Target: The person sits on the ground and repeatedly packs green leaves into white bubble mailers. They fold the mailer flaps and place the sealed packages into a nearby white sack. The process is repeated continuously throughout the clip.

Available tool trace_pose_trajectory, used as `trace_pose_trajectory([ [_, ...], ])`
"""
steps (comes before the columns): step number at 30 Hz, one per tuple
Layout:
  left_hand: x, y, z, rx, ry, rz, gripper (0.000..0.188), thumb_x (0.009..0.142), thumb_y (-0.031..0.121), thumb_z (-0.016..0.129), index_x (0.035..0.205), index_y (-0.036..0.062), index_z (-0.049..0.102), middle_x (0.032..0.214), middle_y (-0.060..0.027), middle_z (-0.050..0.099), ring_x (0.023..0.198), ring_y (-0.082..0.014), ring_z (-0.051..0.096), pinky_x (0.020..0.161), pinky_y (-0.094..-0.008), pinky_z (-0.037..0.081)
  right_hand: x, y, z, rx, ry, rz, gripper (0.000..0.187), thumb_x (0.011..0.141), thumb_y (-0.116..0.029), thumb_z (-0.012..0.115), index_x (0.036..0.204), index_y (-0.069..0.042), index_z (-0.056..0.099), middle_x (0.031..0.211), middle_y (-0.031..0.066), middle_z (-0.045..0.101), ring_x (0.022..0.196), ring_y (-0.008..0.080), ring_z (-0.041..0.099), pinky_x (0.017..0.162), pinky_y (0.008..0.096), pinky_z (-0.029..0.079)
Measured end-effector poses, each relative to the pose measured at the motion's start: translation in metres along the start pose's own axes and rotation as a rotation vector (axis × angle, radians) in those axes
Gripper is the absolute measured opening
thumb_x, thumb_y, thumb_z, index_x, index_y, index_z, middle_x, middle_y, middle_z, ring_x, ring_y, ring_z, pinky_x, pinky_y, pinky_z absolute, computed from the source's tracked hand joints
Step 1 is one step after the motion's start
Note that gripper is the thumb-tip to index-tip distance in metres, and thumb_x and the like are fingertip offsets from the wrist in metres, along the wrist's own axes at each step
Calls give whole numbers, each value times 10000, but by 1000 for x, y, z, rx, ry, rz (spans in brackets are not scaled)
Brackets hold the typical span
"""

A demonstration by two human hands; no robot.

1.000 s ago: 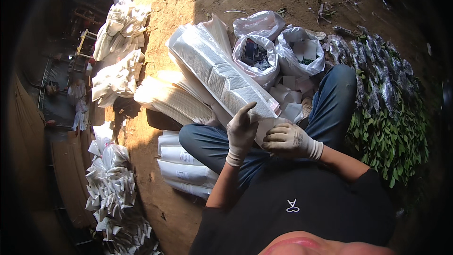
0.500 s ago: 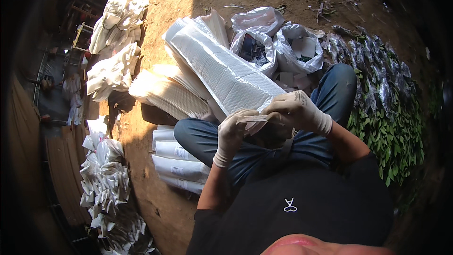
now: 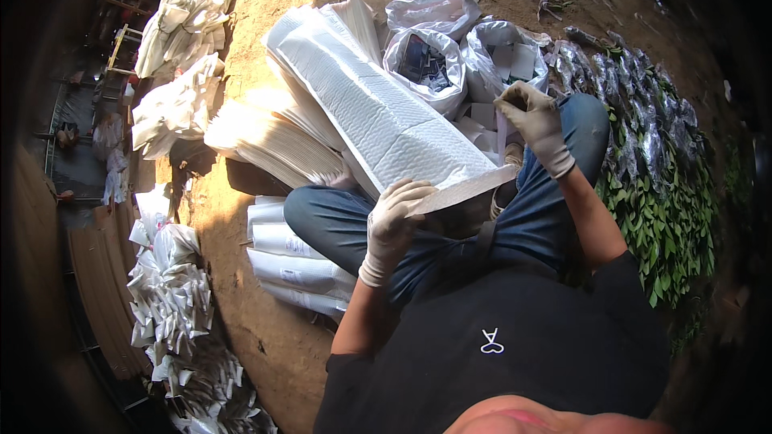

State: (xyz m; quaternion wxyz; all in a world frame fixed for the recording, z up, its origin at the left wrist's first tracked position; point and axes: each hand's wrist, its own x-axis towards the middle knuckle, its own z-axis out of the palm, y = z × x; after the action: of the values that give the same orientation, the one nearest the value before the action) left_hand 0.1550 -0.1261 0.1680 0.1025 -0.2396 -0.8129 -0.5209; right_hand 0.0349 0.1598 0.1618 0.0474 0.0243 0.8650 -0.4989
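A long white quilted padded mailer bag [image 3: 402,124] lies slantwise across a stack of similar bags, its near end above my lap. My gloved left hand [image 3: 394,221] grips the near left corner of that bag, fingers on top. A pale flap [image 3: 466,190] runs along the bag's near edge. My gloved right hand [image 3: 535,120] is raised off the bag, over my right knee, with its fingers pinched together. From those fingers hangs a thin pale strip [image 3: 503,135], which looks like a peeled backing strip.
Fanned pale bags [image 3: 273,137] lie left of the stack. Filled white packages [image 3: 293,265] rest by my left knee. White sacks [image 3: 426,72] holding small packets and boxes stand ahead. Leafy plants in clear wrapping [image 3: 643,185] lie at right, and bundled white bags [image 3: 173,297] at left.
My right hand has left the bag's edge and moved up and right, a thin strip now hanging from it. The flap lies extended; my left hand stays at the corner.
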Motion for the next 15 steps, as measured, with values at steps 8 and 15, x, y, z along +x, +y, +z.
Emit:
trace_pose_trajectory([
  [8, -29, 10, 7, -289, 126, -121, 325, 1060, 329, 487, 956, 84, 674, 958, -97, 760, 1030, -297, 715, 1114, -473, 367, -37, 59, 27, -382, -423, -1109, 458, 744, -164, 740, 1200, -197, 718, 1216, 55, 670, 1194, 257, 607, 1032, 446, 470],
  [15, -75, -43, 49, -488, 704, -962, 322, 1029, 273, 620, 820, 29, 643, 1139, -62, 640, 811, -86, 561, 738, -250, 479, -50, 36, 87, 351, -397, -38, 500, 903, -173, 728, 1370, -51, 597, 1092, 101, 716, 979, 119, 648, 885, 269, 503],
])
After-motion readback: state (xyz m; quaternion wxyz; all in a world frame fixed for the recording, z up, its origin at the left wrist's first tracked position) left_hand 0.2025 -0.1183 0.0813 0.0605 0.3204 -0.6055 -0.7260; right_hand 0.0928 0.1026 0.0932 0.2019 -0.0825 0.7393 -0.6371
